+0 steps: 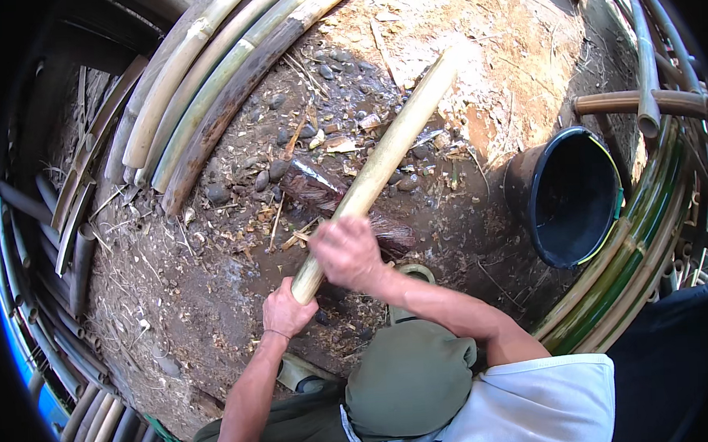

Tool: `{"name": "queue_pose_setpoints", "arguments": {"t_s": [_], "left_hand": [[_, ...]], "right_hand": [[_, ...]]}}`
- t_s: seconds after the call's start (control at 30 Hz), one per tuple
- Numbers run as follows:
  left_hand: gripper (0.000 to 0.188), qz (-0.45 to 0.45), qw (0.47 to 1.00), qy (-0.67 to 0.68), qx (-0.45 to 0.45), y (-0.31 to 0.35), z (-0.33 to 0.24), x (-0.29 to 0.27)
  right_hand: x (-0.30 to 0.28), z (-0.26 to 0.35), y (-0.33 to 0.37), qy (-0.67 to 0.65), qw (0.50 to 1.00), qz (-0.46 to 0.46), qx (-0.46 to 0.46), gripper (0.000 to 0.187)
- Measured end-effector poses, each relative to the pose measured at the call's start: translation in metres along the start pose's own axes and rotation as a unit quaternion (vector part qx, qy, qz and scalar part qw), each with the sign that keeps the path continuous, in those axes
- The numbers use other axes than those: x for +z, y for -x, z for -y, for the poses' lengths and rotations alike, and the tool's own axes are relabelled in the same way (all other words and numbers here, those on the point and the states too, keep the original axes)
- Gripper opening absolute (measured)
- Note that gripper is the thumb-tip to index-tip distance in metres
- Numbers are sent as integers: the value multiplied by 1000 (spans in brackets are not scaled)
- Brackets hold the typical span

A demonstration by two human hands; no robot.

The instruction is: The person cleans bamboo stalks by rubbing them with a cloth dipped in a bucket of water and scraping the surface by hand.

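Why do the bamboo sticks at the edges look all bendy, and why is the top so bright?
In the head view the fisheye lens curves the stacked bamboo poles toward the rim; sunlight glares on the sawdust ground and the held pole's far end, washing them out; the right hand is slightly blurred.

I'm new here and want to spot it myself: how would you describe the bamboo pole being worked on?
Start at the black bucket on the right, then look left across the dirt ground. One pale bamboo pole slants alone through the middle, gripped at its near end by both hands, unlike the poles stacked around the edges.
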State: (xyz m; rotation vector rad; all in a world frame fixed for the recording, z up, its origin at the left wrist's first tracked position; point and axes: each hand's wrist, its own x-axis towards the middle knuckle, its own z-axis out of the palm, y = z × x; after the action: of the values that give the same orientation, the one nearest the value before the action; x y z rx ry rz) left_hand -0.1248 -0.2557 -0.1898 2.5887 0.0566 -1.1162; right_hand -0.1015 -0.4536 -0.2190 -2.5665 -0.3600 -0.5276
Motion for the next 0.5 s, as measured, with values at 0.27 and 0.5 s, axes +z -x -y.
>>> {"name": "queue_pose_setpoints", "arguments": {"t_s": [0.27,0.5], "left_hand": [[45,-70,995,22,67,-3,4,4],[55,-133,969,12,210,2,22,-3]], "right_hand": [[-72,-285,-118,171,968,-71,168,13],[-4,-2,-10,1,1000,21,13,8]]}}
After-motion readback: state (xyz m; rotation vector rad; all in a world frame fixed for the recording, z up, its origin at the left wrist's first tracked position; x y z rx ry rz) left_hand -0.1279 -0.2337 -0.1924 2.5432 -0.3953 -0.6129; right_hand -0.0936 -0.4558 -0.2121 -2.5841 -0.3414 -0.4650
